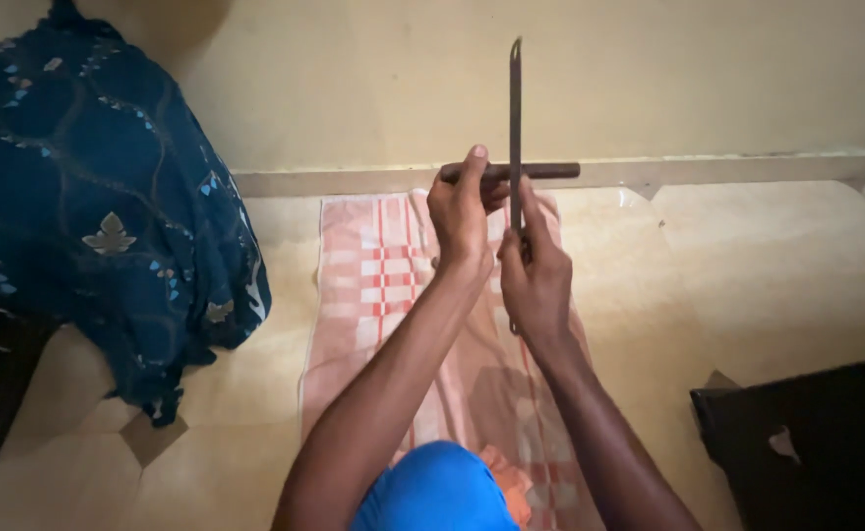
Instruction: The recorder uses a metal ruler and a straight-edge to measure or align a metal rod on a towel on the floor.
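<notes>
Blue cloth (437, 489) covers my knee at the bottom, nearest to me, with a bit of orange just beside it. Above it my two forearms go up over a pink checked towel (373, 285) which lies flat on the pale floor (747, 265). My left hand (460, 211) is closed around a short dark rod (540, 170), holding it level. My right hand (536, 280) is closed around a long thin metal blade (515, 108), which stands upright and crosses the rod, touching it. On my left side a dark blue patterned fabric (98, 197) lies in a heap. A black object (816, 442) is at my right.
</notes>
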